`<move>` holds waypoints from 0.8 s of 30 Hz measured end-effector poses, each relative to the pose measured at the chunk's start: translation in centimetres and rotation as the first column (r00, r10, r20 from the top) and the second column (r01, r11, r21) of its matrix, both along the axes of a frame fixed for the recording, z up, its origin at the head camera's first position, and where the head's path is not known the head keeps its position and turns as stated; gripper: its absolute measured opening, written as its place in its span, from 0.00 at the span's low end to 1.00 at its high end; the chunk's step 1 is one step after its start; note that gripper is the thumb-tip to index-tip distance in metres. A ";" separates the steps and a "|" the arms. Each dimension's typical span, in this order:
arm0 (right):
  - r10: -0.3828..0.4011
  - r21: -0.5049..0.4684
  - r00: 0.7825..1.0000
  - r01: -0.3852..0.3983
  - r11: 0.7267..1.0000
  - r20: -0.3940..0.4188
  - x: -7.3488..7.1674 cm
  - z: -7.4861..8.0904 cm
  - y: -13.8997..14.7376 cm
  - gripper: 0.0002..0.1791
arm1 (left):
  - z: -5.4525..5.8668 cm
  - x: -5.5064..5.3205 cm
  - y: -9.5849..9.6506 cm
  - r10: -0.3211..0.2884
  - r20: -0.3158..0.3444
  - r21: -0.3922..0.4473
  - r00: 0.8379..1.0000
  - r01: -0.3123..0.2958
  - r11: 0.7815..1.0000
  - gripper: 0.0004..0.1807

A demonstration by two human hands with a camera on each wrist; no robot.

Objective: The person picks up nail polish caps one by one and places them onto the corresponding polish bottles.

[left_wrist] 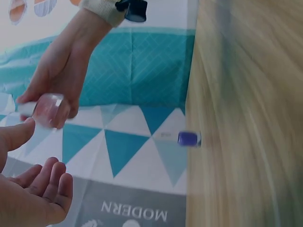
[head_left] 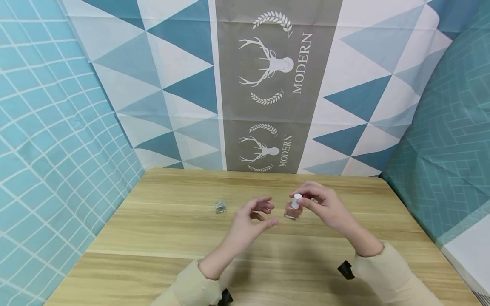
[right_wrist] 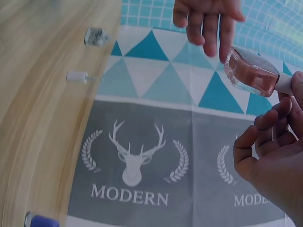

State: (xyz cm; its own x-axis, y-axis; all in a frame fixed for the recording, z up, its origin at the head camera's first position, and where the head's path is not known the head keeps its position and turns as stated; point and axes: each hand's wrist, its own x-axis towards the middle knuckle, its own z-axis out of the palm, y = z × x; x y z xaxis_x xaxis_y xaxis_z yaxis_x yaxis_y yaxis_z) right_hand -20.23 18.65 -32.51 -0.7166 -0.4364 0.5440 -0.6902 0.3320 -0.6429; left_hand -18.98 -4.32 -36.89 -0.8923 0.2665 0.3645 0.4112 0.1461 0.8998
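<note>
My right hand (head_left: 323, 205) pinches the white cap of a nail polish bottle (head_left: 293, 210) between thumb and fingers. The bottle has clear glass, pinkish-brown polish inside, and hangs tilted above the table. Facing it, my left hand (head_left: 249, 221) is held with fingers loosely bent and thumb apart, with nothing in it. In the right wrist view the left fingertips come close to the bottle's base. A small clear glass bottle (head_left: 220, 207) stands on the table to the left. Near it in the right wrist view lies a white cap with a brush (right_wrist: 78, 77).
A small purple bottle (left_wrist: 189, 138) stands on the wooden table (head_left: 153, 238), toward the right side; in the head view the right hand mostly hides it. Patterned cloth (head_left: 183, 85) hangs behind the table's far edge, and tiled-pattern cloths flank both sides.
</note>
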 end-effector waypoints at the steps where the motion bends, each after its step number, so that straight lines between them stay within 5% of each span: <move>1: -0.010 0.000 1.000 0.010 1.000 -0.005 0.0 0.1 0.2 0.11 | 0.0 -0.1 -0.3 0.009 -0.020 -0.005 1.000 -0.009 1.000 0.28; 12: -0.072 0.004 0.996 0.072 0.997 0.048 -0.9 -0.4 3.1 0.11 | 0.3 -1.4 -4.8 0.146 -0.120 -0.083 0.982 -0.156 0.984 0.31; 24: -0.175 0.032 0.982 0.173 0.984 0.069 -1.3 -2.2 6.1 0.11 | -2.0 -3.3 -9.7 0.245 -0.183 -0.205 0.952 -0.281 0.938 0.40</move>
